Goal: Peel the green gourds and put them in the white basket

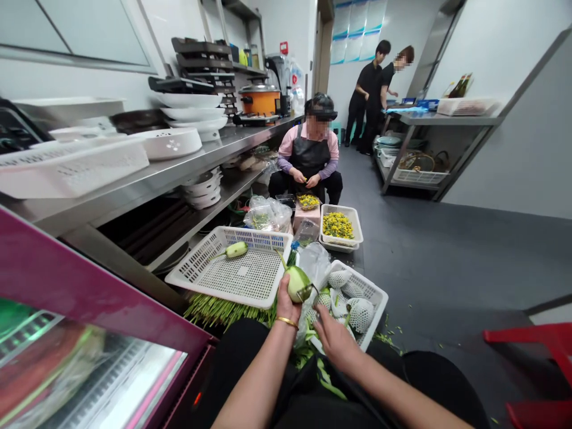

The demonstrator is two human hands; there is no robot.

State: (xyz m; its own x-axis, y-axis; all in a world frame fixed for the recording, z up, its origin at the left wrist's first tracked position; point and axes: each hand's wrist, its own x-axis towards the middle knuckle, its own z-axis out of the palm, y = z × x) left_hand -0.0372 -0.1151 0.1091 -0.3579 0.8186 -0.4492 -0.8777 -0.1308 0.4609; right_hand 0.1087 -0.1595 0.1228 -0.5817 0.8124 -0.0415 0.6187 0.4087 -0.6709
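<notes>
My left hand (288, 301), with a gold bangle at the wrist, grips a partly peeled green gourd (298, 281) whose thin stem points up and away. In my right hand (335, 336) is a peeler (306, 292), its metal head against the gourd's lower right side; the fingers hide most of its handle. A pale peeled gourd (236, 249) lies in the white plastic basket (196, 275) at the left. Several gourds in white foam nets (361, 314) sit in the right basket (379, 301). Green peel strips (330, 381) lie below my hands.
Long green stalks (223, 310) lie under the left basket. Across from me, a seated person (313, 149) handles yellow flowers beside a flower-filled basket (338, 226). A steel counter (179, 161) runs along the left. A red stool (531, 336) stands right; two people work at the back.
</notes>
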